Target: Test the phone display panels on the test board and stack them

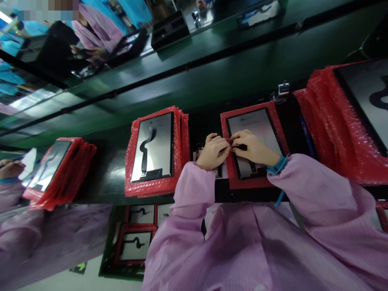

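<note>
My left hand [214,151] and my right hand [253,147] meet over the left edge of a grey-backed display panel [257,121]. Both are closed, fingertips pinched close together around something small and dark that I cannot make out. The panel lies on a red bubble-wrap sheet [239,185], and part of its dark ribbon cable shows below my right hand. A blue wrist strap [277,165] circles my right wrist. Beneath my left hand, a small part with a pale edge [224,171] is mostly covered.
To the left stands a stack of red bubble-wrap sheets [182,141] topped by another display panel [160,145]. More red wrap [327,133] with a panel [370,97] is at right. A metal counter [283,89] sits behind. Co-workers work across the bench and at far left.
</note>
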Motion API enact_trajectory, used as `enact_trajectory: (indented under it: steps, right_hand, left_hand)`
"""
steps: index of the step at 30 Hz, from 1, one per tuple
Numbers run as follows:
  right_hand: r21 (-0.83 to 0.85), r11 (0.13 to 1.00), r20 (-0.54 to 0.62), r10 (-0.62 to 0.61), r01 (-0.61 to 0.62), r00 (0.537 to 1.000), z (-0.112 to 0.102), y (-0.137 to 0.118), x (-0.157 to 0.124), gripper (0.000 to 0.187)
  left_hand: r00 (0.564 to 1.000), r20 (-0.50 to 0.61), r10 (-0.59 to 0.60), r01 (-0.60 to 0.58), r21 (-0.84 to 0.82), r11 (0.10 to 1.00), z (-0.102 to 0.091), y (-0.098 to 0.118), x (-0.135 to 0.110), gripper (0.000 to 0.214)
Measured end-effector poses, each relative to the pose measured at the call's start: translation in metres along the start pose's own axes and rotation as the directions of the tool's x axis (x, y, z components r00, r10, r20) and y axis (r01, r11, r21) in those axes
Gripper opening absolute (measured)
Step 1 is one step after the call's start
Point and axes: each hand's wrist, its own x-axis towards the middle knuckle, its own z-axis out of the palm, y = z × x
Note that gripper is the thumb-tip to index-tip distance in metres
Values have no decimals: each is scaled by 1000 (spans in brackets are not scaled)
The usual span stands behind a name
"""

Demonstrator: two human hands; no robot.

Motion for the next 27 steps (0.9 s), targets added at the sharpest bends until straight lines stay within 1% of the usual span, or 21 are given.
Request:
enact_trajectory:
  steps: [12,19,24,27]
  right_hand:
    - [19,999,15,-41,41,999,0,3,0,12]
    - [27,998,23,-58,57,998,0,4,0,11]
    - [50,998,21,-42,41,999,0,2,0,14]
    - [65,998,51,-21,18,998,-2,-1,1,17]
  left_hand:
    - [1000,0,-12,12,23,1000,-1,1,-1,25]
    - [1000,-30,-8,8,15,1000,-1,2,-1,27]
    - [998,-55,0,-1,-4,1000,1,2,-1,27]
    - [999,-54,-5,4,-24,1000,0,3,-1,27]
